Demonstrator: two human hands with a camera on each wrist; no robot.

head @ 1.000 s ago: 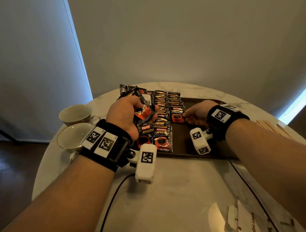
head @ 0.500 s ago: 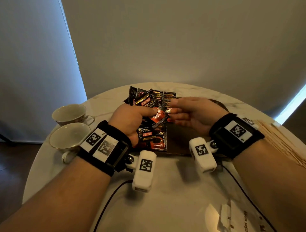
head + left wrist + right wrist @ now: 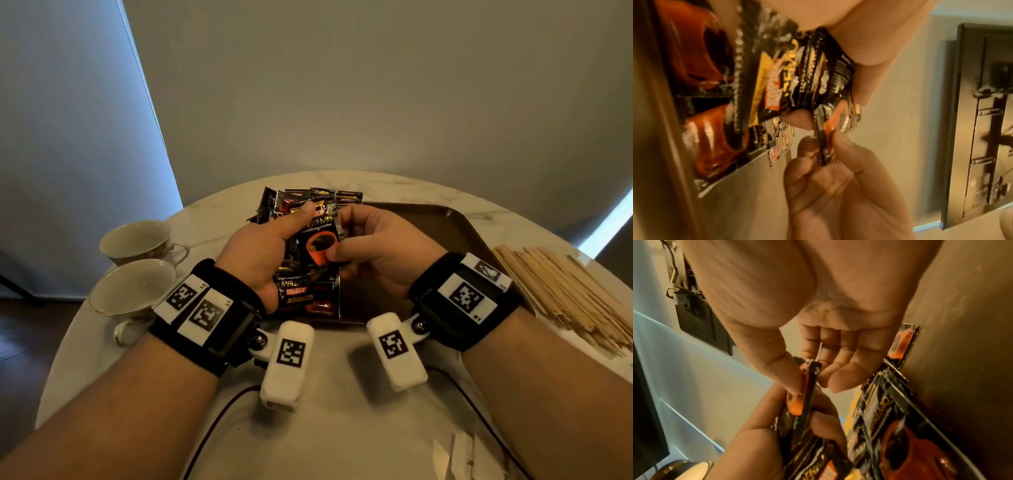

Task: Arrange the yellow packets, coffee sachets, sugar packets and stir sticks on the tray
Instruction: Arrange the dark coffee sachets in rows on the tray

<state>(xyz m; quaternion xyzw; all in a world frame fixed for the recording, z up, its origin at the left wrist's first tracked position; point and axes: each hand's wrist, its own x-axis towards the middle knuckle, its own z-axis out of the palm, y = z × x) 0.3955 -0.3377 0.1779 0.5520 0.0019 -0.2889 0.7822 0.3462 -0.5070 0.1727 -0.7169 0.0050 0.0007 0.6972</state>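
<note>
My left hand (image 3: 291, 229) grips a fanned bunch of black-and-orange coffee sachets (image 3: 294, 205) above the left end of the dark brown tray (image 3: 445, 226). My right hand (image 3: 342, 240) pinches the front sachet (image 3: 320, 240) of that bunch between thumb and fingers. The left wrist view shows the bunch (image 3: 797, 73) with the right hand's fingers (image 3: 840, 142) on the sachet's edge (image 3: 830, 129). In the right wrist view the pinched sachet (image 3: 805, 394) stands edge-on. More sachets (image 3: 308, 298) lie in rows on the tray beneath the hands. Wooden stir sticks (image 3: 561, 284) lie heaped right of the tray.
Two white teacups (image 3: 137, 240) (image 3: 132, 287) stand at the left edge of the round marble table (image 3: 342, 428). White paper packets (image 3: 462, 459) lie at the near right. A black cable (image 3: 212, 431) crosses the near tabletop. The tray's right half is bare.
My right hand left the sachets on the tray, rose and moved left to the bunch in my left hand, where it now pinches the front sachet. The left hand lifted slightly.
</note>
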